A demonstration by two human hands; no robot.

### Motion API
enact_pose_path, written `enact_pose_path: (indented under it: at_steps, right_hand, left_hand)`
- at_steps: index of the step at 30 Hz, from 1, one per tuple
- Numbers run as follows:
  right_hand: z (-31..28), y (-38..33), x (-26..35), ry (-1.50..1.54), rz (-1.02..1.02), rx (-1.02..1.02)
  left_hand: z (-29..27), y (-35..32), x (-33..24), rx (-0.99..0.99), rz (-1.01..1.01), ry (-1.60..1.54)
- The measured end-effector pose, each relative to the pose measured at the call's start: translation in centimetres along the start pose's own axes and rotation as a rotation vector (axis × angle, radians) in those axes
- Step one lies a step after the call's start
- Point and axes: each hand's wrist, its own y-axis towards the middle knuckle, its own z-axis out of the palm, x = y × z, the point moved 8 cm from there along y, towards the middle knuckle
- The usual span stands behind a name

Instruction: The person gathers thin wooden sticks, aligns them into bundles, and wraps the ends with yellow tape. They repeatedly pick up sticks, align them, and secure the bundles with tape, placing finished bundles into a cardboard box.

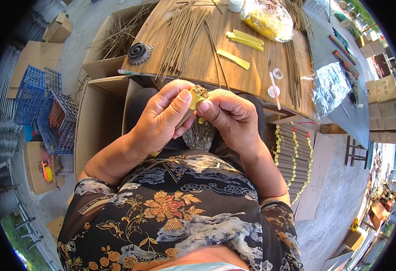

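Left hand (159,113) grips a bundle of brown sticks (200,91) and right hand (233,114) pinches the yellow strip (194,100) at its end, 2 thumbs close together, before the patterned top (175,207). Beyond, on the wooden table (261,61), lie loose sticks (183,38) and more yellow pieces (233,59).

Yellow colours the held band (194,101) and the loose strips (233,59), brown the sticks (184,38) and the grained wooden table (250,80), blue the crates (27,100), silver the foil (330,88), tan the box (97,110), while the black blouse (137,219) carries orange-gold flowers (164,208) and grey-white cloudy patches (207,234).
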Motion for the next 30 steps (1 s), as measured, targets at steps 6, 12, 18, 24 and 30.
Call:
enact_pose_path:
  at_steps: [6, 12, 18, 24, 30]
  right_hand:
    - [0.0, 0.1, 0.1, 0.025, -0.008, 0.017]
    - [-0.2, 0.2, 0.2, -0.004, -0.009, 0.061]
    - [-0.3, 0.3, 0.9, -0.047, -0.054, 0.101]
    - [-0.3, 0.4, 1.2, -0.072, -0.102, 0.102]
    - [-0.4, 0.3, 1.1, -0.120, -0.129, 0.093]
  left_hand:
    - [0.1, 0.2, 0.3, 0.009, -0.049, -0.044]
    - [0.4, 0.0, 0.7, 0.032, -0.087, -0.053]
    - [1.0, 0.0, 0.6, 0.104, -0.071, -0.075]
    - [1.2, 0.0, 0.7, 0.111, -0.092, -0.100]
    - [1.6, 0.0, 0.7, 0.163, -0.114, -0.134]
